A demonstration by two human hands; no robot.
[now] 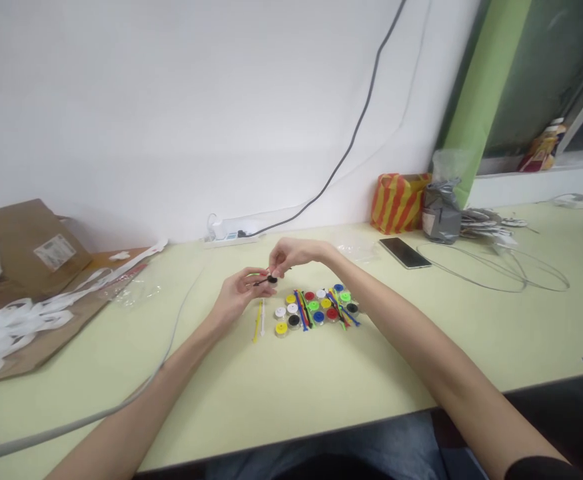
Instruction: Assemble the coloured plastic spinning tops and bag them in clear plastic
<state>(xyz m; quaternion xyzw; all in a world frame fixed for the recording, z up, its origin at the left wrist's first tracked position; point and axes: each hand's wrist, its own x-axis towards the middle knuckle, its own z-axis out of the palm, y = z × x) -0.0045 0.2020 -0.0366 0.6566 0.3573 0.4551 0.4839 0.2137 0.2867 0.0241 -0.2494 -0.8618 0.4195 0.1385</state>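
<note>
My left hand (241,291) is closed around a small round piece with a black top (272,279) and a thin black strip (261,283), raised above the table. The fingers of my right hand (291,256) pinch at the top of that same round piece. A bit of red and green shows between the hands, too small to make out. Below them lie several small clear round pieces with coloured tops, such as a yellow one (281,329) and a blue one (318,317). Thin coloured strips like cable ties (303,310) lie among them, and a yellow strip (256,323) lies apart on the left.
A black phone (405,253) and a looped grey cable (516,283) lie to the right. Behind them stand a striped bag (398,203) and a grey bag (441,212). On the left are brown paper bags (31,243) and white straps (16,327). A power strip (228,237) sits by the wall.
</note>
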